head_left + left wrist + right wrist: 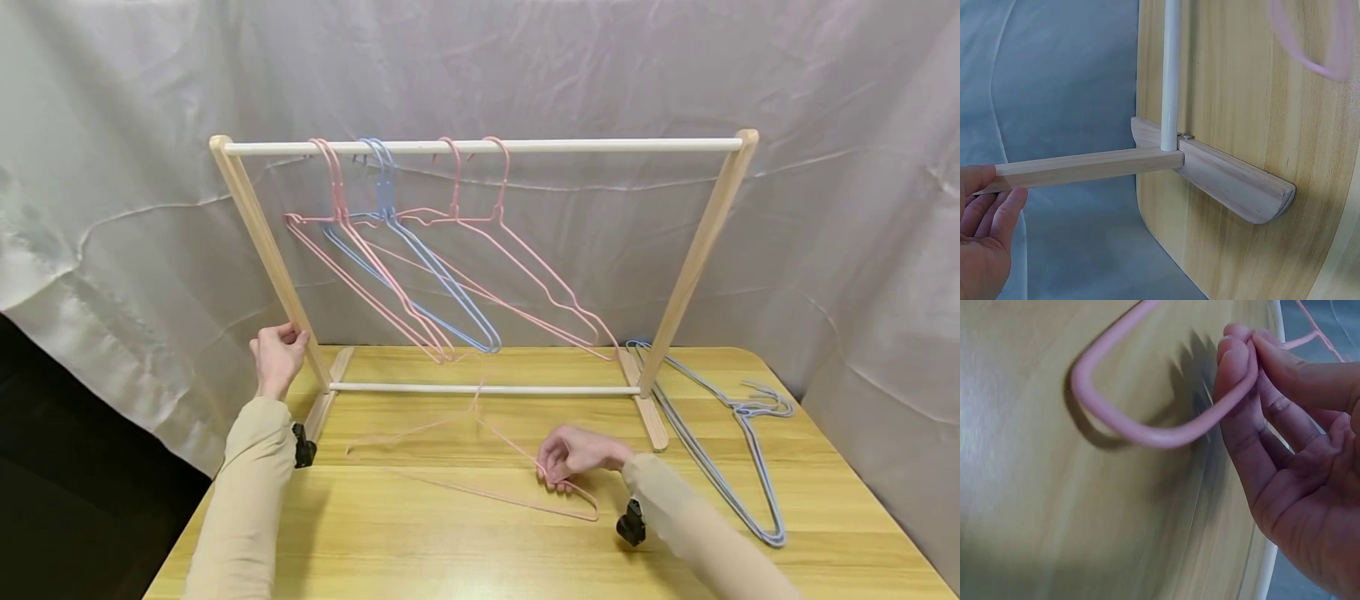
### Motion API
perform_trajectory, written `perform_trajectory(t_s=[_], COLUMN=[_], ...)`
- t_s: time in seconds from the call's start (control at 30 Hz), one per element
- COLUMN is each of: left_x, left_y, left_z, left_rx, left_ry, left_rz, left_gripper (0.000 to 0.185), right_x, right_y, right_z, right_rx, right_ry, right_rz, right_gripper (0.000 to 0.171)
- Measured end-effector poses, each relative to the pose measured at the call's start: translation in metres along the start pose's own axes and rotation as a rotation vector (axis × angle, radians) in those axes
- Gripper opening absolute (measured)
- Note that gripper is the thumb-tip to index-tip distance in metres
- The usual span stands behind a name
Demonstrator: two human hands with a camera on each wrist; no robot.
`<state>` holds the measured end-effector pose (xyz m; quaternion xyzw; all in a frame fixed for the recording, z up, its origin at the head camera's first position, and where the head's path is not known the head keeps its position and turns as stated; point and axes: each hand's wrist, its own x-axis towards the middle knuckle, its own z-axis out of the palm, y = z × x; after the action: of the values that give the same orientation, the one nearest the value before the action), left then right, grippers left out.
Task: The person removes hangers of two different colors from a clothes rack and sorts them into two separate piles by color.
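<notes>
My left hand [277, 360] grips the left wooden post [258, 225] of a clothes rack, low down. In the left wrist view, the thumb and fingers of the left hand [988, 244] pinch the post [1085, 167] from either side. Above the table, in front of the rack, my right hand [573, 454] holds a pink hanger [495, 498] near one shoulder end. The right wrist view shows the right hand [1310, 444] pinching the pink hanger [1147, 434] between thumb and fingers, beside its rounded corner. This hanger's hook end looks blurred in the head view.
From the rack's white top rod [622, 145] hang a pink pair [378, 271], a blue pair [442, 279] and two more pink hangers [551, 279]. Several blue hangers [757, 467] lie on the table [840, 517] at the right, partly behind the right post [693, 262].
</notes>
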<state>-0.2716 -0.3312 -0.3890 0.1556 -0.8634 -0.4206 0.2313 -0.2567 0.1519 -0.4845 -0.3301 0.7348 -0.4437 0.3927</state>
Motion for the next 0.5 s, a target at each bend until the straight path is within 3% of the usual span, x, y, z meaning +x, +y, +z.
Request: perform_trajectory(t_s=[0.3,0.5], left_x=[-0.001,-0.001], left_y=[0.001,0.002], left_z=[0.0,0.0], left_rx=[0.001,0.005], left_ry=[0.008,0.009], left_rz=[0.003,0.0], left_gripper=[0.03,0.03], right_x=[0.009,0.009], right_y=[-0.006,-0.006], right_z=[0.012,0.014], right_rx=[-0.258,-0.291], right_ry=[0.05,0.093], right_rz=[-0.058,-0.07], right_gripper=[0.007,0.008])
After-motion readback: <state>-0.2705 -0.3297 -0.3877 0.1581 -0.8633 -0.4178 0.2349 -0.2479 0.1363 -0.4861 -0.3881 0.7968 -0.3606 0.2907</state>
